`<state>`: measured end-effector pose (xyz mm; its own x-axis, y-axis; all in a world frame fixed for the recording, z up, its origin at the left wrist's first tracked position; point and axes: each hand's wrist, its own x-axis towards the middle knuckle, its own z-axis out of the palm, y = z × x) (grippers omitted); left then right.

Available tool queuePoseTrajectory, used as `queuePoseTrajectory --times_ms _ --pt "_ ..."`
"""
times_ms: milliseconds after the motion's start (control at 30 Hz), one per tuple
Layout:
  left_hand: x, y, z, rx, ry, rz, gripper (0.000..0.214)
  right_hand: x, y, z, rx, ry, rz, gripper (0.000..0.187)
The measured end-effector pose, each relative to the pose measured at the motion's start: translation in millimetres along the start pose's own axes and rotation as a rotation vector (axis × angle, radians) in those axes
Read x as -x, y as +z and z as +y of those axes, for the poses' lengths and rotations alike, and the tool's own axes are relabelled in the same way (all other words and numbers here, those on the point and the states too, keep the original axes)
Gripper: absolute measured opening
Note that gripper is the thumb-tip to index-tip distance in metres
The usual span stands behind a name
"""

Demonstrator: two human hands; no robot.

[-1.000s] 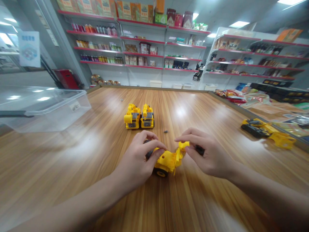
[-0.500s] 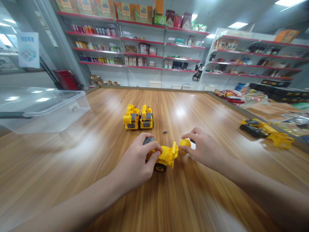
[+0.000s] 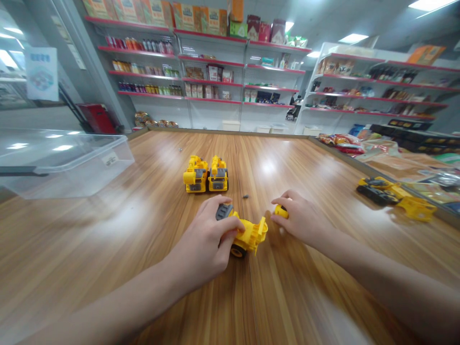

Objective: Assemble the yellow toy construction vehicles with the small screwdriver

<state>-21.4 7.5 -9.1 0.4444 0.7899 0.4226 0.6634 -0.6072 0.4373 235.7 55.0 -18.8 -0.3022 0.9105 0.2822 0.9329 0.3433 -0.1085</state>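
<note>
My left hand (image 3: 212,235) is closed around the cab end of a yellow toy truck (image 3: 251,233), which has a grey front part and black wheels. The truck's yellow rear points toward my right hand (image 3: 300,215). Between the thumb and fingers of that hand is a rounded yellow plastic piece (image 3: 280,211) with a dark part; the rest of it is hidden. A gap separates this piece from the truck. Beyond my hands lies a tiny dark grey part (image 3: 246,196) on the wooden table (image 3: 230,306).
Two yellow toy vehicles, one (image 3: 196,175) beside the other (image 3: 218,175), stand past my left hand. A clear plastic bin (image 3: 82,167) is at the left. On the right lies a yellow tracked toy vehicle (image 3: 395,196), near packaged goods (image 3: 345,141). Stocked shelves (image 3: 212,60) line the back.
My right hand has shifted slightly right and turned the yellow piece, so its dark part faces another way. The truck has swung a little, its rear moving toward me.
</note>
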Motion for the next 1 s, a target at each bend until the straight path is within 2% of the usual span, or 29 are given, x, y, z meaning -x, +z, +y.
queuePoseTrajectory --times_ms 100,167,300,400,467,600,767,1000 --pt "-1 1.6 -3 0.006 0.000 0.009 0.022 -1 2 -9 0.052 -0.026 0.087 0.030" --pt "-2 2.9 -5 0.011 0.008 0.019 0.021 -2 5 -18 0.051 -0.096 0.110 0.030" --pt "-3 3.6 -7 -0.014 0.009 0.016 0.020 -5 15 -33 0.010 -0.269 0.020 0.049" --pt "-4 2.7 -7 -0.038 0.003 0.004 0.021 -10 21 -36 0.008 -0.299 -0.042 0.065" --pt "-4 1.6 -6 -0.047 0.013 -0.002 0.022 -14 22 -37 0.002 -0.296 -0.073 0.068" --pt "-4 -3.0 0 -0.090 0.036 -0.034 0.019 -20 20 -37 -0.029 -0.329 -0.141 0.062" --pt "-4 -10.9 6 -0.119 0.048 -0.089 0.017 -22 17 -39 -0.045 -0.337 -0.145 0.053" --pt "-6 -18.4 6 -0.081 0.066 -0.197 0.020 -18 15 -37 -0.062 -0.276 -0.125 0.015"
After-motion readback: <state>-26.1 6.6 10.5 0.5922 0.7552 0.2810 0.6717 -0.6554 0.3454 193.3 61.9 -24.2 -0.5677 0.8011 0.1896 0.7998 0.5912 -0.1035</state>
